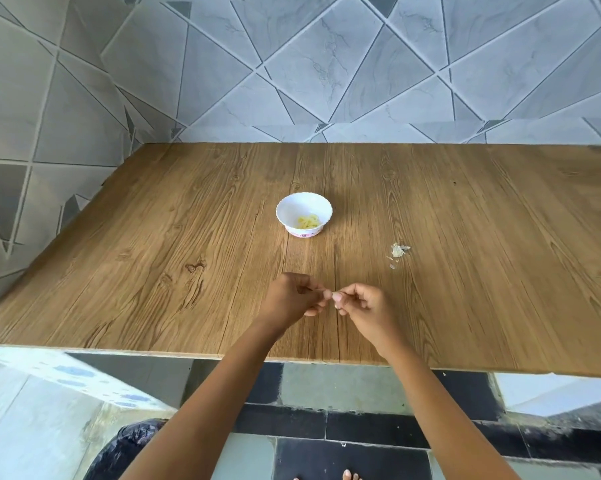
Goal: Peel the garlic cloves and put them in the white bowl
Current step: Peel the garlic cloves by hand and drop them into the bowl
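Two bare forearms reach up from the near edge, meeting over the near middle of a wooden table (153,237). Left hand (292,294) and right hand (363,303) sit knuckle to knuckle, fingers curled in and fingertips pressed together around a garlic clove (331,296). Only a small pale sliver of it shows between the fingertips; how much skin is left on it cannot be told.

Both wrists are raised slightly above the tabletop and angled inward, with the thumbs and forefingers doing the pinching.

By judgement, the clove is very light, firm and smooth, and likely slippery once bare. Its skin is thin, dry and papery and tears easily. The best hold looks like one hand pinching the body while the other nips a loose edge of skin at the tip and pulls.

Farther off, at the table's centre, stands the white bowl (292,211), small, with a scalloped rim. A few yellowish peeled cloves (308,222) lie in its bottom. To the right, between the bowl and the hands, a little heap of papery skins (399,250) lies on the wood, well apart from both.

Grey tiles with a triangle pattern form the wall (327,64) behind and to the left. Below the table edge are floor tiles, a dark bag (129,445) at near left, and bare toes (347,475).
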Demonstrator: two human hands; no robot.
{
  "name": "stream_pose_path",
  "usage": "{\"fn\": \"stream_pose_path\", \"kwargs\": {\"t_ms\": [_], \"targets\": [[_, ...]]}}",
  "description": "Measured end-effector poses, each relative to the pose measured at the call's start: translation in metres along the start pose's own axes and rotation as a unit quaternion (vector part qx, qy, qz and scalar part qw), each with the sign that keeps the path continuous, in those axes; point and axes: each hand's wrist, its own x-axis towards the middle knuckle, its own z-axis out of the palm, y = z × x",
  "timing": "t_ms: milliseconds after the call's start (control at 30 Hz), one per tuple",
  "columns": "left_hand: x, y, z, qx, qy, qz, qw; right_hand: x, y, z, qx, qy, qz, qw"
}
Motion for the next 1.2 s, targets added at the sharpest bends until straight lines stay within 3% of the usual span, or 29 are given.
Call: {"fn": "stream_pose_path", "kwargs": {"t_ms": [100, 200, 267, 300, 333, 400, 433, 500, 567, 633, 700, 767, 867, 933, 1033, 1133, 1200], "targets": [[0.002, 0.001, -0.003, 0.015, -0.031, 0.027, 0.999, 0.000, -0.011, -0.004, 0.130, -0.051, 0.141, 0.980], [0.001, 0.007, -0.006, -0.059, -0.081, 0.041, 0.994, 0.003, -0.024, -0.009, 0.343, -0.081, 0.270, 0.896], [0.002, 0.009, -0.008, -0.075, -0.091, 0.046, 0.992, 0.005, -0.026, -0.012, 0.395, -0.076, 0.308, 0.862], [0.002, 0.009, -0.009, -0.071, -0.091, 0.047, 0.992, 0.006, -0.026, -0.011, 0.378, -0.075, 0.301, 0.872], [0.003, 0.009, -0.009, -0.057, -0.087, 0.048, 0.993, 0.005, -0.024, -0.010, 0.319, -0.068, 0.263, 0.908], [0.004, 0.009, -0.007, -0.008, -0.065, 0.046, 0.997, 0.005, -0.011, -0.007, 0.079, -0.003, 0.074, 0.994], [0.004, 0.009, -0.005, 0.015, -0.051, 0.042, 0.998, 0.006, -0.002, -0.006, -0.053, 0.052, -0.058, 0.996], [0.003, 0.010, -0.002, 0.022, -0.041, 0.025, 0.999, 0.008, 0.010, -0.002, -0.223, 0.123, -0.252, 0.934], [0.001, 0.009, 0.000, -0.002, -0.052, 0.004, 0.999, 0.009, 0.016, -0.002, -0.281, 0.142, -0.314, 0.896], [0.000, 0.008, -0.002, -0.027, -0.062, -0.013, 0.998, 0.004, 0.012, 0.000, -0.208, 0.130, -0.259, 0.934], [0.000, 0.006, -0.003, -0.033, -0.067, -0.003, 0.997, -0.001, -0.001, 0.000, -0.020, 0.077, -0.070, 0.994], [0.000, 0.005, -0.003, -0.023, -0.070, 0.024, 0.997, -0.003, -0.010, 0.000, 0.137, 0.024, 0.106, 0.985], [-0.001, 0.002, -0.003, -0.026, -0.078, 0.049, 0.995, 0.001, -0.018, -0.003, 0.265, -0.012, 0.215, 0.940], [-0.001, 0.001, -0.003, -0.034, -0.080, 0.054, 0.995, 0.002, -0.020, -0.004, 0.276, -0.017, 0.232, 0.933], [0.001, 0.000, -0.003, -0.053, -0.077, 0.057, 0.994, 0.000, -0.019, -0.003, 0.196, -0.003, 0.212, 0.957], [0.001, -0.001, -0.007, -0.063, -0.064, 0.055, 0.994, -0.003, -0.011, -0.003, -0.012, 0.044, 0.108, 0.993], [0.002, -0.003, -0.009, -0.056, -0.050, 0.057, 0.996, -0.006, -0.007, -0.003, -0.081, 0.072, 0.028, 0.994]]}}
